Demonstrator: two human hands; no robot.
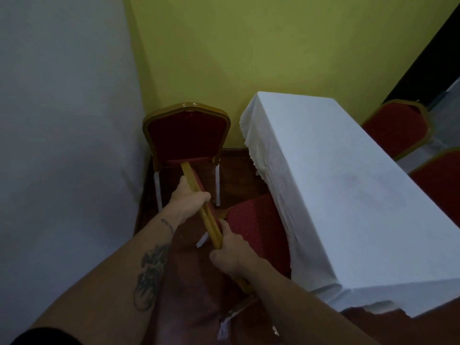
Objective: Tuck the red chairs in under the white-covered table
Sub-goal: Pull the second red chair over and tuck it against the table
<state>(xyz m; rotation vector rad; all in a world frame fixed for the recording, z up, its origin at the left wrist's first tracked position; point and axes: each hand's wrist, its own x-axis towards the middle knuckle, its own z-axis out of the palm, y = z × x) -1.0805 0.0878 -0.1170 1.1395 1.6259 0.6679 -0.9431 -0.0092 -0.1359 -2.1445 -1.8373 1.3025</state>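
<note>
both hands grip the gold top rail of a red chair [251,227] beside the bench [348,185]. the left hand [190,196] is wrapped around the rail at its far part, and the right hand [232,252] is closed on the near part. the chair's red seat, dotted with small pale specks, faces the bench, and its far edge lies at the hanging cloth of the bench's long side; whether it passes under the cloth i cannot tell. one pale metal leg shows below the rail.

the bench is a long rectangle under a smooth white cloth that drapes down with a wavy, scalloped hem at its far end. beyond that end stands a yellow-green wall [249,46], leaving a narrow strip of dark reddish-brown floor [239,175] between.

a second red chair [185,135] stands left of the bench's far end, set into the corner where the yellow-green wall meets a white wall [62,108]. its back is arched, framed in glossy gold, with pale legs. the gap between it and the bench is open floor.

on the bench's far long side two more chair backs show, one upper [398,128] and one lower [440,180], close against the cloth edge. a tattooed left forearm crosses the near floor.
</note>
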